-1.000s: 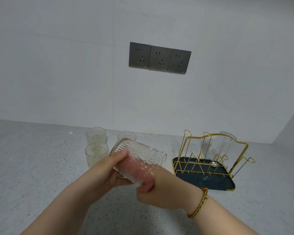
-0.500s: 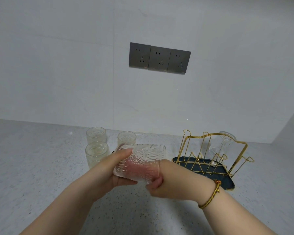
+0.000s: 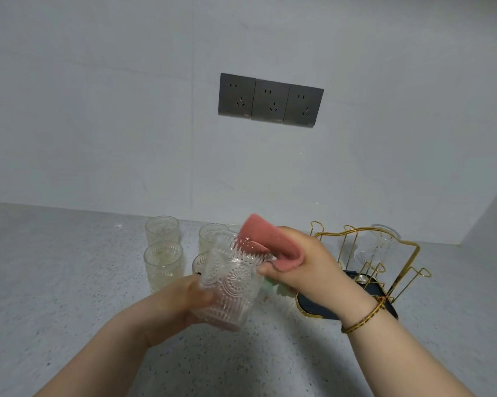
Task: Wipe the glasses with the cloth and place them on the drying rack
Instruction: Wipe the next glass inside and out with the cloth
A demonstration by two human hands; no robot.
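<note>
My left hand [image 3: 181, 305] grips a clear embossed glass [image 3: 233, 285] from its left side, holding it above the counter with its mouth tilted up and away. My right hand [image 3: 301, 267] pinches a folded pink cloth [image 3: 265, 243] just over the glass's rim. Behind the held glass stand several more embossed glasses, among them one at the back left [image 3: 162, 229], one in front of it [image 3: 163, 265] and one partly hidden [image 3: 212, 236]. The gold wire drying rack [image 3: 384, 253] on its dark tray [image 3: 316, 306] stands to the right, with one glass [image 3: 376, 247] upside down on a far peg.
The speckled grey counter [image 3: 55, 282] runs to a white wall bearing three dark sockets [image 3: 270, 100]. A side wall closes in at the far right [image 3: 493, 219]. A braided bracelet [image 3: 364, 318] circles my right wrist.
My right hand has drawn the pink cloth out of the glass and lifted it above the rim. The glass has turned from lying sideways to more upright in my left hand.
</note>
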